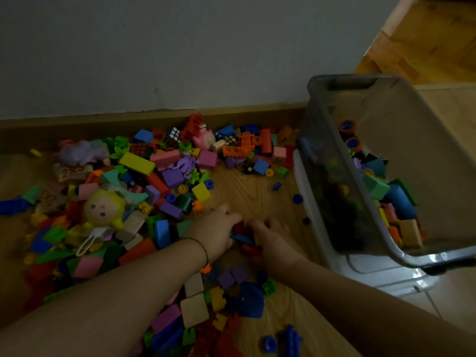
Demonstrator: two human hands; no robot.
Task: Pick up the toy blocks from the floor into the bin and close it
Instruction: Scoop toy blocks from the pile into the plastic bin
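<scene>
Nearest me lay the forearms (116,292); the left hand (219,228) and right hand (270,234) curled around a loose clump of blocks (242,238). I judged some could spill short of the bin (324,181) at two o'clock.

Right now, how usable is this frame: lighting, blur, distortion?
Head view: dim, underexposed; the arms and near blocks sink into shadow. Head view: wide-angle bows the skirting and the bin rim. Head view: blocks between the left hand and right hand look smeared.

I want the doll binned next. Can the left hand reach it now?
Probably yes: the doll lies exposed atop the pile, just left of the left hand, though that hand and the right hand now cup red and blue blocks.
</scene>
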